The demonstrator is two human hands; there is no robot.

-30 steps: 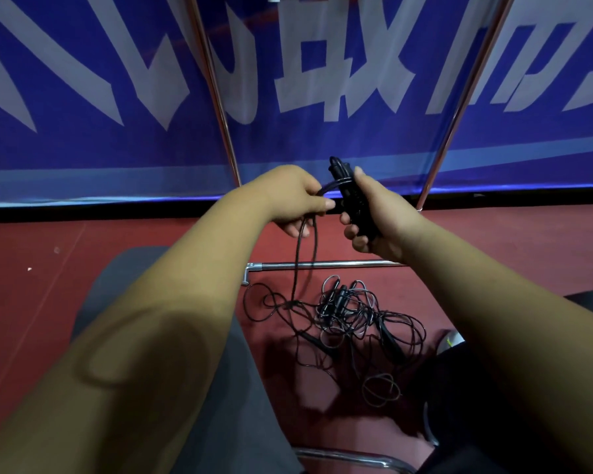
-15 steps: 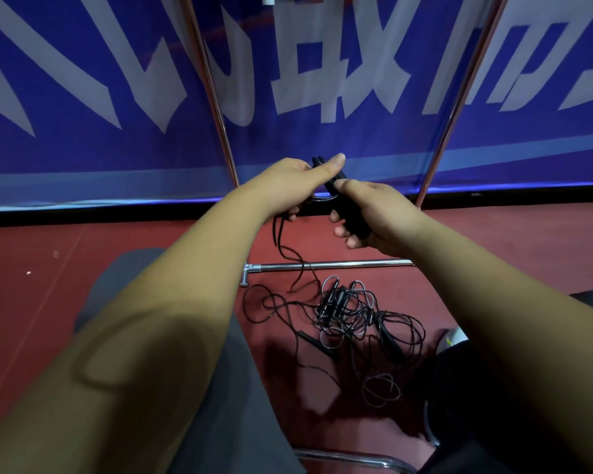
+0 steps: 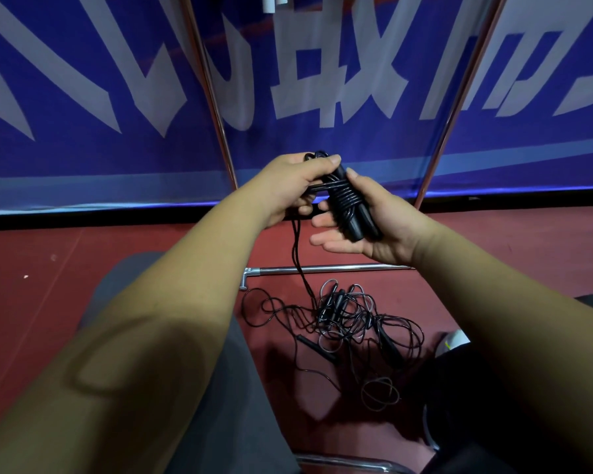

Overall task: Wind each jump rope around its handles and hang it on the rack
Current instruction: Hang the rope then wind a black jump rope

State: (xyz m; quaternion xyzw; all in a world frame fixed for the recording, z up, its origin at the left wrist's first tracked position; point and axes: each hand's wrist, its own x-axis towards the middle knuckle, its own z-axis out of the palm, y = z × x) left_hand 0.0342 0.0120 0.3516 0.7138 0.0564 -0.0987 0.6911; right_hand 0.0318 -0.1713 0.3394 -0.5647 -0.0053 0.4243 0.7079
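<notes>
A pair of black jump rope handles (image 3: pixel 351 213) lies side by side in my right hand (image 3: pixel 377 227), with several turns of black cord wound around their upper part. My right palm faces up, fingers loosely cupped under the handles. My left hand (image 3: pixel 290 186) pinches the cord at the top of the handles. The loose cord (image 3: pixel 297 254) hangs down from my hands to a tangled pile of black jump ropes (image 3: pixel 348 319) on the red floor. The metal rack's two slanted poles (image 3: pixel 213 97) rise behind my hands.
The rack's low crossbar (image 3: pixel 322 269) lies on the floor just beyond the pile. A blue banner with white characters (image 3: pixel 83 97) stands behind. My grey-trousered knee (image 3: pixel 124 278) is at lower left; a white shoe tip (image 3: pixel 454 340) and chair frame (image 3: pixel 343 461) at lower right.
My left hand has carried the cord around the handles, adding turns. My right hand has turned palm up and loosened its fingers, so the wound handles now show.
</notes>
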